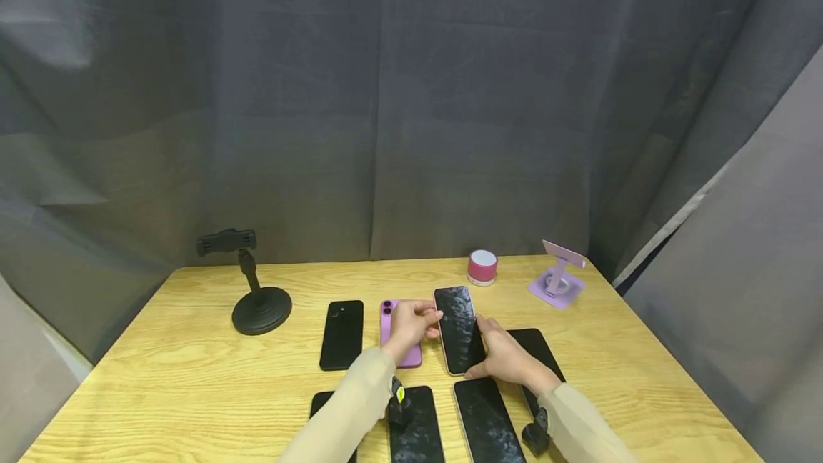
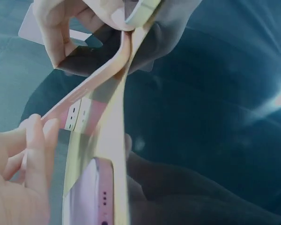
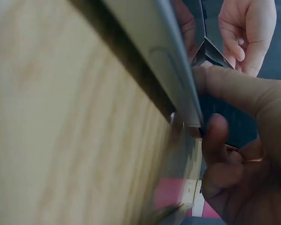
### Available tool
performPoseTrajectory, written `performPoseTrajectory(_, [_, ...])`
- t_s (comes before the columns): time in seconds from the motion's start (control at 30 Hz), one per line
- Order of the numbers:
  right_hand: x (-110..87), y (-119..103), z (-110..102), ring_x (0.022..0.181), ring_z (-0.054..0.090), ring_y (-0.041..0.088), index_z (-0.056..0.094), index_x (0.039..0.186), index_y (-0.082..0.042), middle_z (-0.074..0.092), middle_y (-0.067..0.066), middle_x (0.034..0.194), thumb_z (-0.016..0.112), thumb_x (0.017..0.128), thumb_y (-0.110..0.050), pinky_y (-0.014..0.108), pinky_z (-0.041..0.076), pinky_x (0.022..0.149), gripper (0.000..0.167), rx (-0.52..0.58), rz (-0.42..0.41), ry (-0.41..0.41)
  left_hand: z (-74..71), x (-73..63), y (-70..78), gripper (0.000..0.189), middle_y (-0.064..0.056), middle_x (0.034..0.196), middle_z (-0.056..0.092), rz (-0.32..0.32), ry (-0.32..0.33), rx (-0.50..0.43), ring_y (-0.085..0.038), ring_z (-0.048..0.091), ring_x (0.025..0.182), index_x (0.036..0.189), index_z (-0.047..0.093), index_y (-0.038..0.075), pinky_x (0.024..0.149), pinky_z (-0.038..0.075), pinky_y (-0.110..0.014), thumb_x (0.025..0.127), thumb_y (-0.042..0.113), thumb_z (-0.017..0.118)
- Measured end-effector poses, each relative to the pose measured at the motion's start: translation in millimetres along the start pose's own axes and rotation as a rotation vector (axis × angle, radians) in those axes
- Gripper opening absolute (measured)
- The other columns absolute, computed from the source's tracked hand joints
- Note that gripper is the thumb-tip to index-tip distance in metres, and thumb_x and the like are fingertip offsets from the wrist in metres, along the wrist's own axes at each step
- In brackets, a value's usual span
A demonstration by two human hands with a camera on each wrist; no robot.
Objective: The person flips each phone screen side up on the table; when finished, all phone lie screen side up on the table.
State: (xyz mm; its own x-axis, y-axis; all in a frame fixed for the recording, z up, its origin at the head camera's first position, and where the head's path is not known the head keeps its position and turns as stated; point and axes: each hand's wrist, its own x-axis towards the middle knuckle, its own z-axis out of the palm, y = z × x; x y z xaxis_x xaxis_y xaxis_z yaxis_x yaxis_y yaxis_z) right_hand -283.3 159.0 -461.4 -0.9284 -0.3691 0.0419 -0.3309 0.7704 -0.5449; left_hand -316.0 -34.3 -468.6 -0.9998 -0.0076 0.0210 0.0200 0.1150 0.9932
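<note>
Closest, 3 dark phones (image 1: 486, 420) lie below the fingers. Fingers of the left hand (image 1: 413, 321) pinch the left edge of the black-screened phone (image 1: 459, 332); those of the right hand (image 1: 509, 357) grip its right side, likely steadying it while leaving its face uncovered.

Right fingers (image 3: 239, 90) beside a phone (image 3: 171, 61), blurred wood (image 3: 61, 122) opposite

Left forearm (image 1: 343, 413): sleeved, rising rightward from the head view's bottom edge.
Left hand (image 1: 411, 321): lower middle of the frame, pinching, thumb (image 1: 433, 318) toward the right.
Right forearm (image 1: 581, 424): sleeved, slanting up leftward, lower right.
Right hand (image 1: 504, 357): lower, gripping, thumb and index finger spread apart.
</note>
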Motion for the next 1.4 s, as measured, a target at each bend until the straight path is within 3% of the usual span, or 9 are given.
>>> performPoseTrajectory(0.23, [1.6,2,-4,0.135,0.032,0.05,0.022,0.144,0.016,0.029,0.04,0.144,0.09,0.063,-0.029,0.057,0.032,0.109,0.115,0.012,0.029,-0.073,2.4,-0.4,4.3,0.032,-0.019,0.097,0.069,-0.033,-0.037,0.048,-0.022,0.069,0.062,0.116,0.061,-0.012,0.06,0.059,-0.029,0.087,-0.001,0.066])
performPoseTrajectory(0.43, [2.1,5,-4,0.125,0.047,0.043,0.03,0.142,0.014,0.041,0.035,0.138,0.09,0.061,-0.038,0.054,0.041,0.103,0.113,-0.032,0.038,-0.045,6.4,-2.5,10.2,0.034,-0.015,0.098,0.064,-0.044,-0.073,0.127,-0.015,0.065,0.062,0.119,0.057,-0.011,0.057,0.058,-0.026,0.086,-0.005,0.065])
performPoseTrajectory(0.57, [2.9,6,-4,0.104,0.057,0.031,0.037,0.139,0.014,0.055,0.024,0.121,0.091,0.058,-0.039,0.048,0.049,0.093,0.111,-0.066,0.029,-0.009,7.8,-3.0,8.6,0.038,-0.015,0.1,0.062,-0.041,-0.095,0.11,-0.019,0.067,0.064,0.122,0.055,-0.012,0.058,0.059,-0.029,0.086,-0.007,0.064])
performPoseTrajectory(0.63, [2.9,5,-4,0.089,0.055,0.023,0.042,0.136,0.014,0.058,0.017,0.106,0.092,0.056,-0.038,0.04,0.05,0.082,0.107,-0.067,0.022,0.009,7.3,-2.6,5.8,0.039,-0.014,0.098,0.062,0.005,-0.112,0.096,-0.019,0.067,0.062,0.122,0.054,-0.015,0.057,0.059,-0.029,0.085,-0.008,0.064])
performPoseTrajectory(0.8, [2.2,5,-3,0.073,0.043,0.016,0.053,0.127,0.012,0.052,0.006,0.085,0.093,0.054,-0.032,0.029,0.038,0.064,0.094,-0.039,0.013,0.032,6.3,-1.9,2.6,0.04,-0.014,0.093,0.062,0.002,-0.119,0.096,-0.022,0.068,0.059,0.122,0.053,-0.018,0.056,0.059,-0.029,0.084,-0.01,0.064])
performPoseTrajectory(0.83, [1.9,5,-3,0.072,0.042,0.016,0.055,0.125,0.012,0.051,0.006,0.084,0.093,0.055,-0.031,0.028,0.037,0.064,0.091,-0.031,0.011,0.031,6.8,-1.6,3.0,0.04,-0.015,0.092,0.063,-0.034,-0.116,0.104,-0.023,0.068,0.059,0.123,0.053,-0.016,0.058,0.059,-0.03,0.085,-0.01,0.064])
performPoseTrajectory(1.03, [0.3,4,-3,0.076,0.041,0.016,0.057,0.123,0.011,0.051,0.006,0.086,0.092,0.059,-0.028,0.028,0.038,0.067,0.084,0.009,0.0,-0.013,8.3,-3.0,-0.1,0.021,-0.004,0.068,0.057,-0.032,-0.112,0.138,-0.009,0.059,0.049,0.103,0.06,-0.015,0.056,0.058,-0.028,0.083,-0.012,0.063])
performPoseTrajectory(1.27, [0.9,6,-6,0.082,0.04,0.018,0.063,0.116,0.005,0.054,0.007,0.088,0.088,0.066,-0.027,0.028,0.036,0.072,0.065,0.057,-0.057,-0.067,8.0,-3.2,-3.4,0.007,-0.013,0.072,0.066,-0.054,-0.091,0.161,-0.009,0.061,0.05,0.085,0.061,-0.011,0.055,0.057,-0.025,0.081,-0.009,0.067])
performPoseTrajectory(1.4, [1.9,7,-7,0.084,0.041,0.017,0.064,0.113,0.003,0.056,0.007,0.089,0.087,0.068,-0.027,0.028,0.037,0.073,0.059,0.06,-0.071,-0.072,8.4,-2.2,-4.2,0.007,-0.013,0.071,0.066,-0.049,-0.082,0.175,-0.01,0.062,0.051,0.084,0.062,-0.011,0.056,0.057,-0.024,0.081,-0.009,0.067])
